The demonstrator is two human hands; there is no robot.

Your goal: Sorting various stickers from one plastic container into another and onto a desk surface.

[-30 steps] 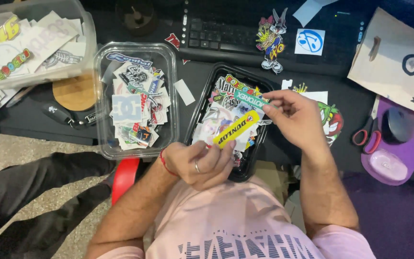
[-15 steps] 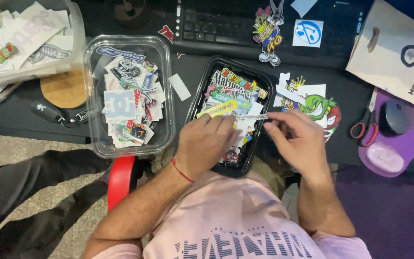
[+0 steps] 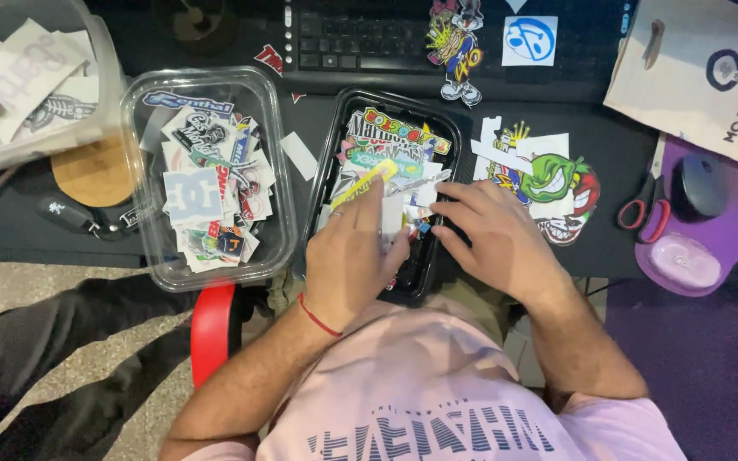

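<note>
A black rectangular tray (image 3: 331, 145) full of colourful stickers lies at the desk's front edge. My left hand (image 3: 354, 256) rests over its near half, fingers curled on the pile, with a long yellow sticker (image 3: 364, 181) sticking out past its fingertips. A red cord circles that wrist. My right hand (image 3: 490, 235) reaches in from the right, its fingertips on small stickers (image 3: 420, 186) in the tray's middle. The bottom of the pile is hidden under both hands.
A clear plastic tub (image 3: 208, 183) of stickers stands left of the tray, another bin (image 3: 19, 77) at far left. A keyboard (image 3: 360, 38) lies behind. Large cartoon stickers (image 3: 540, 175), red scissors (image 3: 642, 213), a mouse on a purple pad (image 3: 711, 222) and a paper bag (image 3: 702, 68) are to the right.
My left hand has slid forward over the tray, covering more of the pile. The yellow sticker has dropped lower onto the pile. My right hand has moved in to the tray's middle.
</note>
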